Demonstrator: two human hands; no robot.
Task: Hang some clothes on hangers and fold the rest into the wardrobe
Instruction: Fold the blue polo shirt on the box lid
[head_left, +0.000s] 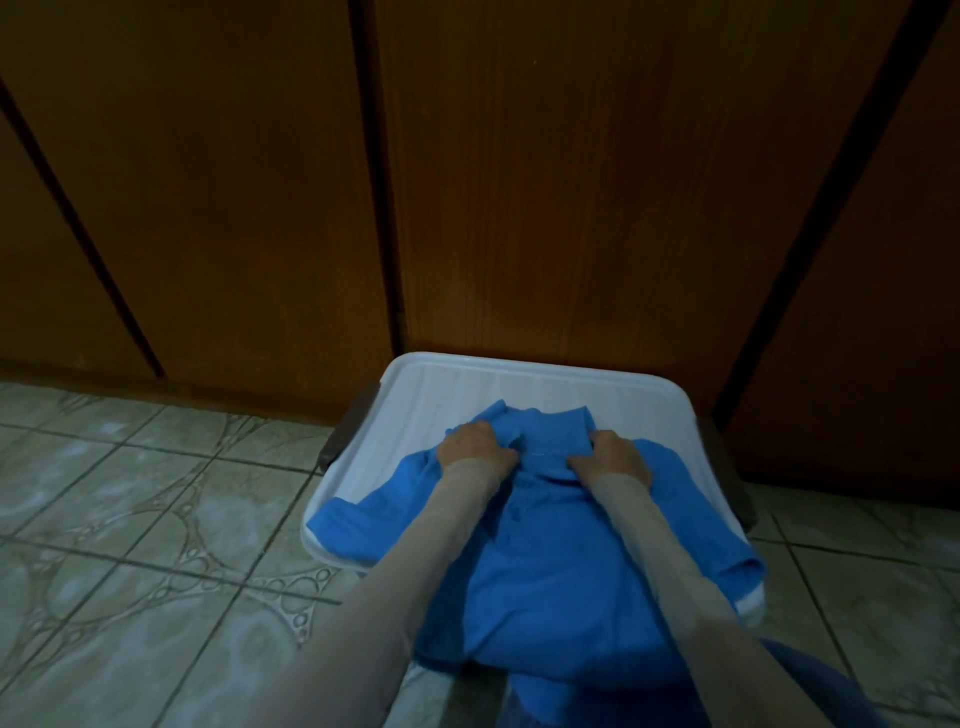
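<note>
step: folding, just starting | shirt (540, 566): blue, lies front up on white lid (415, 395) by the wardrobe (571, 182) | left hand (475, 447) and right hand (613, 457): each pinches the collar | next: I think smooth it flat, then fold the sleeves in
</note>
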